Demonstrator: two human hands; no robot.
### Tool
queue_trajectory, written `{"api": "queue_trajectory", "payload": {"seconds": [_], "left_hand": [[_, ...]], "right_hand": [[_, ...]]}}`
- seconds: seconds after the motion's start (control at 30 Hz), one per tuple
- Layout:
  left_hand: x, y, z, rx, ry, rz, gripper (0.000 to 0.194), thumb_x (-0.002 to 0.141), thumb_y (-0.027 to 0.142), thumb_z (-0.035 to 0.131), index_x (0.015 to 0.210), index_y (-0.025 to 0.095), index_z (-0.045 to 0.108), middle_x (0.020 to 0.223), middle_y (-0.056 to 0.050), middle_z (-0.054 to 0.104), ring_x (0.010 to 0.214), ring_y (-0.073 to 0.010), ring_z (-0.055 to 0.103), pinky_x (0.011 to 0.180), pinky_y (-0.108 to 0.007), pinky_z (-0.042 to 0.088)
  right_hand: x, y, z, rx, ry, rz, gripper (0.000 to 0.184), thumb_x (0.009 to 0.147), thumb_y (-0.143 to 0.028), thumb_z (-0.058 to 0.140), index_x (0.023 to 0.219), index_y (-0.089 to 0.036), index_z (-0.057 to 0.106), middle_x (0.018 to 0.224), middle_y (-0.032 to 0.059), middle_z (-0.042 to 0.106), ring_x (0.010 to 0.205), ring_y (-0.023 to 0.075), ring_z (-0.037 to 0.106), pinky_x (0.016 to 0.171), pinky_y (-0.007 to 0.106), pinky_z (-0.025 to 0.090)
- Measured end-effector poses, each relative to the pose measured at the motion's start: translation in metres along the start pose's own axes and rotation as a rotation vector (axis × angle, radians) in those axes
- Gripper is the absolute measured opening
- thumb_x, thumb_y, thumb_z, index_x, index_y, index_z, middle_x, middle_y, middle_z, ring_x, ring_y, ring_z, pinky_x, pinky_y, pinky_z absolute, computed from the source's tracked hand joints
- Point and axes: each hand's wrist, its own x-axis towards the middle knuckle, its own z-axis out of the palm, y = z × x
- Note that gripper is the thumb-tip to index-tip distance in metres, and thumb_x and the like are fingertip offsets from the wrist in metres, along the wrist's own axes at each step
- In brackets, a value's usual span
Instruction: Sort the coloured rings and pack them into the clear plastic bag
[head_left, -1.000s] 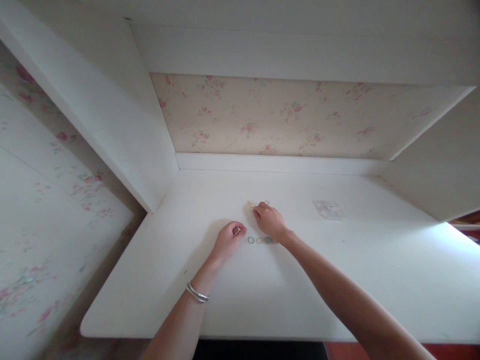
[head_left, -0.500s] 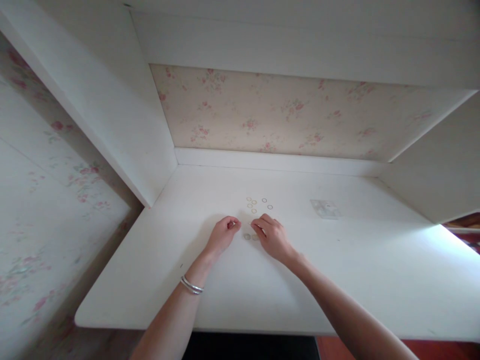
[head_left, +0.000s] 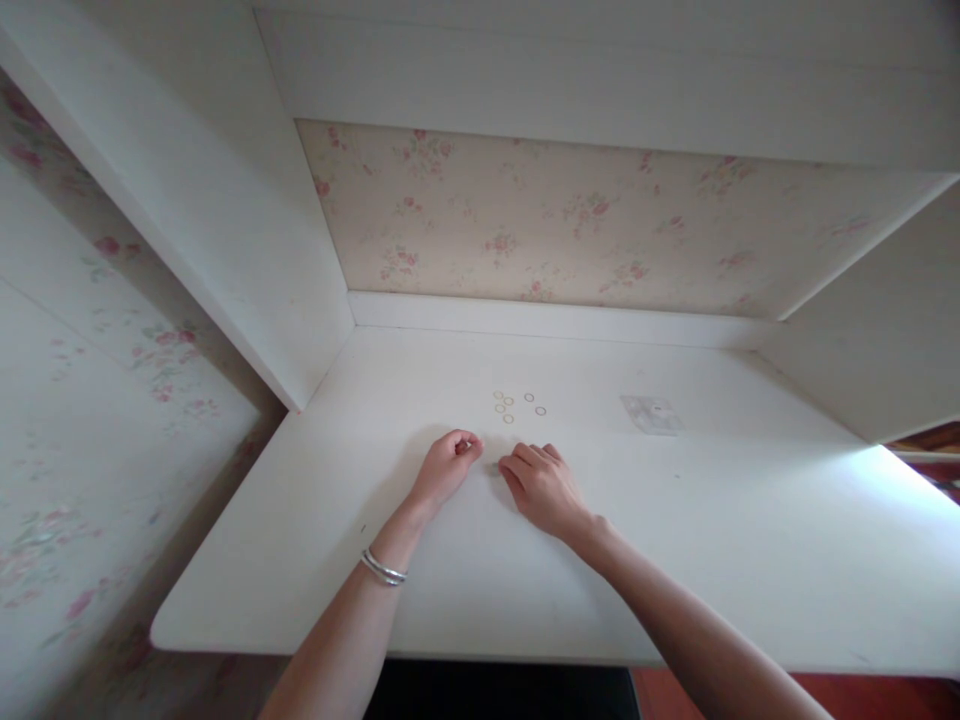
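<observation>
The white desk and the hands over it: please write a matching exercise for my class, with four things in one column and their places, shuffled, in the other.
1. Yellowish rings
2. Darker rings
3. Clear flat case
4. Silver bangles

A. Around the left wrist
B. Two side by side, between the other loose rings and the case
C. Clustered on the desk, left of the two other loose rings
D. On the desk, well to the right of all the loose rings

Right pairs: 1-C, 2-B, 3-D, 4-A
</observation>
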Motion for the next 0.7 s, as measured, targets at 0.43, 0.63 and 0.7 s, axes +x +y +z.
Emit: {"api": "queue_trajectory", "payload": {"seconds": [0.43,0.63,0.7], "left_hand": [[0.001,-0.003,-0.001,-0.006,-0.004,0.005,0.027,0.077,0.04,0.056,0.086,0.016,0.064,0.061,0.003,0.046,0.057,-0.0103,0.042,0.052,-0.021,0.03],[0.001,-0.002,-0.001,-0.001,-0.017,-0.006,0.028,0.076,0.041,0.056,0.085,0.016,0.064,0.061,0.003,0.046,0.056,-0.0104,0.041,0.051,-0.021,0.03],[0.001,-0.001,-0.001,0.007,-0.017,-0.003,0.028,0.076,0.041,0.057,0.084,0.016,0.064,0.06,0.003,0.046,0.056,-0.0105,0.041,0.051,-0.022,0.03]], "right_hand": [[0.061,0.05,-0.004,-0.035,-0.217,0.242,0.028,0.089,-0.034,0.044,0.108,-0.028,0.064,0.109,0.0054,0.058,0.092,0.0163,0.057,0.079,0.027,0.039],[0.064,0.051,0.0,-0.044,-0.236,0.198,0.028,0.09,-0.025,0.042,0.089,-0.02,0.069,0.1,0.0076,0.06,0.09,0.0167,0.057,0.074,0.025,0.039],[0.063,0.05,-0.002,-0.048,-0.239,0.177,0.028,0.09,-0.022,0.041,0.089,-0.019,0.069,0.098,0.0081,0.06,0.091,0.0172,0.056,0.076,0.025,0.038]]}}
